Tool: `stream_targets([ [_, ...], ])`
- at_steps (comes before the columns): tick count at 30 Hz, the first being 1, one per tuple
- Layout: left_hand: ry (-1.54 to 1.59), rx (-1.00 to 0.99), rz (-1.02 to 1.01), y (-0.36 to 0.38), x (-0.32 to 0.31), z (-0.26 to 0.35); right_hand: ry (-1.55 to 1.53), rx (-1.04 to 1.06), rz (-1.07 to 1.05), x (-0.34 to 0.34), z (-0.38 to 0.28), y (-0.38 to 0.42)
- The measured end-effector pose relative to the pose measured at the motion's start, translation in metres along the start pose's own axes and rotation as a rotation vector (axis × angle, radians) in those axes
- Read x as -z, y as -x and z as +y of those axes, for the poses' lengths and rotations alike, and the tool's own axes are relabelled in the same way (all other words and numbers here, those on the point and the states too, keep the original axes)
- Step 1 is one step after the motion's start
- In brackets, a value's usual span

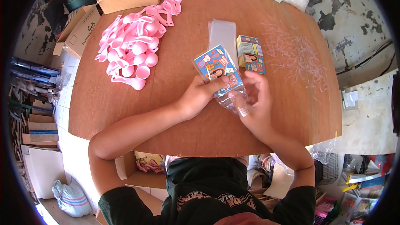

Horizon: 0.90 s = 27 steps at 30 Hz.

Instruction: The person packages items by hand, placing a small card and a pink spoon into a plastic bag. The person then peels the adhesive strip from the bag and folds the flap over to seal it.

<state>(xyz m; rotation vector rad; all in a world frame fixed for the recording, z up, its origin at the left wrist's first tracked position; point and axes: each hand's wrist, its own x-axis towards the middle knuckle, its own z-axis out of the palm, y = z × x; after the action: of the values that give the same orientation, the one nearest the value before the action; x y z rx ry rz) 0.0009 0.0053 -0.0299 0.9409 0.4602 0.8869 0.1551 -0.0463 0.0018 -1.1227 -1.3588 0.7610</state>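
My left hand (201, 94) pinches a blue printed card (216, 63) with its clear bag (227, 102) above the bench (179, 131); my right hand (257, 106) curls at the bag's near end, grip unclear to me.

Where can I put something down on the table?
The table has bare wood between the pink spoons and clear bags, between the spoons and left arm, and right of the right hand, below the thin strips. It's crowded at the spoons, strips and held packet.
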Motion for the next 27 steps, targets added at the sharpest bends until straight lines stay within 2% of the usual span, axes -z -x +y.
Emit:
stream_targets([
  [1, 0.0, -0.002, 0.001, 0.0, -0.001, 0.002, 0.0, 0.001, -0.002, 0.004, 0.001, -0.001],
  [3, 0.26, 0.019, 0.063, -0.002, -0.004, 0.008, 0.583, 0.719, -0.118, 0.014, 0.002, -0.006],
  [4, 0.321, 0.067, 0.06, -0.004, 0.001, 0.011, 0.636, 0.887, -0.172, 0.015, -0.005, -0.005],
  [5, 0.321, 0.062, 0.064, -0.006, 0.005, 0.015, 0.632, 0.891, -0.174, 0.014, -0.01, -0.003],
  [8, 0.522, 0.074, 0.136, -0.01, 0.015, 0.028, 0.62, 1.13, -0.314, 0.008, -0.022, 0.0],
  [13, 0.488, -0.002, 0.156, -0.016, 0.033, 0.024, 0.541, 0.947, -0.216, -0.023, -0.047, -0.071],
  [15, 0.491, 0.006, 0.139, -0.016, 0.03, 0.024, 0.424, 0.7, -0.243, -0.051, -0.035, -0.119],
  [21, 0.374, 0.029, 0.16, -0.015, 0.024, 0.027, 0.777, 0.236, -0.6, -0.125, 0.033, -0.236],
  [25, 0.408, 0.04, 0.128, -0.017, 0.029, 0.023, 0.843, 0.368, -0.61, -0.154, 0.067, -0.257],
  [27, 0.393, 0.039, 0.128, -0.017, 0.03, 0.022, 0.839, 0.608, -0.603, -0.16, 0.074, -0.26],
])
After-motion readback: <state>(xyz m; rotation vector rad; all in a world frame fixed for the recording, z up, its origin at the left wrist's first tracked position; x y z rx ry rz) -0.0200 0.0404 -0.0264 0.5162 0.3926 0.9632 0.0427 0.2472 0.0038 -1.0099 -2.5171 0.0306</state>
